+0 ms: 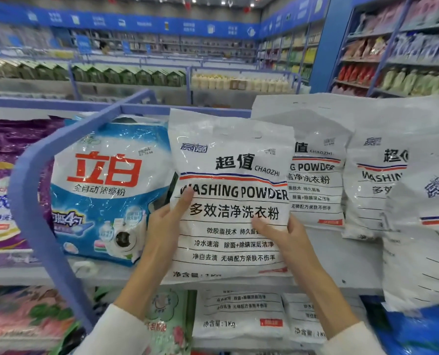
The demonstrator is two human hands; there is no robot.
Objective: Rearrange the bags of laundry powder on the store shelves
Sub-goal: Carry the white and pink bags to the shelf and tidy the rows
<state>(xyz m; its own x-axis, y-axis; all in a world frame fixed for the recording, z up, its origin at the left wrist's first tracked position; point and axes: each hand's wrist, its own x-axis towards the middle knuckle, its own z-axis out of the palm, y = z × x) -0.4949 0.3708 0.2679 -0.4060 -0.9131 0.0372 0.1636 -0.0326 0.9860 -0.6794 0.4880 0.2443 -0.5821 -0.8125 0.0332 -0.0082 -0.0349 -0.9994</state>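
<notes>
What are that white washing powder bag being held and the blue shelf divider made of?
The white bag looks like glossy plastic film: it crinkles and catches glare. The blue divider is probably painted metal, perhaps plastic: a smooth, matte, rigid curve.

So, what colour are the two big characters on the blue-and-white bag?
Red, on the blue-and-white bag; seen in the head view.

White washing powder bag [235,180], left hand [162,224] and right hand [283,235] gripping its sides
</notes>
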